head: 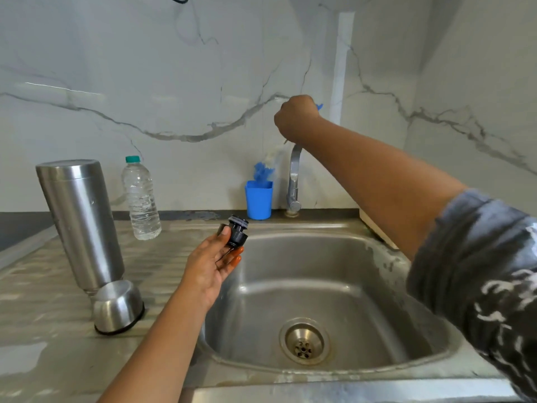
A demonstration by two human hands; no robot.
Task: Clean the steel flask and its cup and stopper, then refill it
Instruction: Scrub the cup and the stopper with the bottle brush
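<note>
While your left hand (212, 263) pinches the stopper (237, 234) lightly between thumb and fingers (236, 253) over the sink (290, 271) edge, it could slip and drop in; your right hand (295, 117), fisted round the brush (263, 169), may snag the tap (294, 175).

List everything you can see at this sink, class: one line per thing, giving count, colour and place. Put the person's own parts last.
flask: one, steel, neck down on the drainboard, left of the sink
cup: one, steel with black rim, mouth down by the flask's neck
stopper: one, black, in the left hand's grip
water bottle: one, clear with green cap, behind the flask
holder: one, blue, left of the tap
brush: one, blue and white, blurred, above the holder
tap: one, steel, behind the sink
sink: one, steel, centre
left hand: one, over the sink's left edge
right hand: one, above the tap, gripping the brush handle
</note>
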